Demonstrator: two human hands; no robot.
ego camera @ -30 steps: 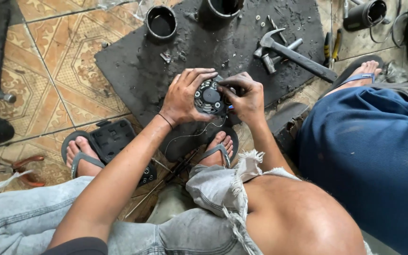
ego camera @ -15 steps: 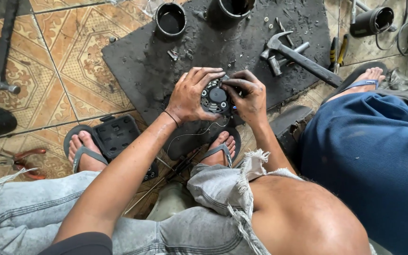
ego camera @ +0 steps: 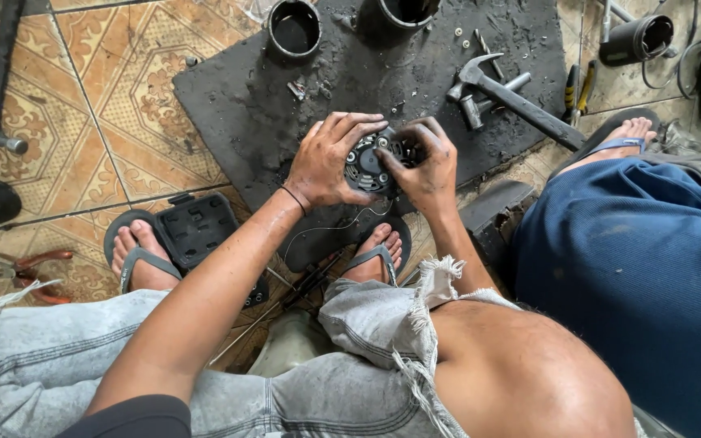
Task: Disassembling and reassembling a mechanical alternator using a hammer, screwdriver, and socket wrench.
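Centre frame, over dark mat [ego camera: 245,105] | round black part [ego camera: 369,162] cradled in left hand [ego camera: 328,162], right hand [ego camera: 427,166] pinching its rim | looks stiff, heavy, greasy; best gripped by rim

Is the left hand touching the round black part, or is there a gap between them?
Touching. In the head view the left hand wraps its fingers over the round black part's rim, with no gap visible; the right hand grips its other side.

The right hand [ego camera: 425,162] now curls over the round black part's [ego camera: 369,165] right edge, fingers bent tighter than a second ago; the left hand [ego camera: 330,158] spreads wider across it.
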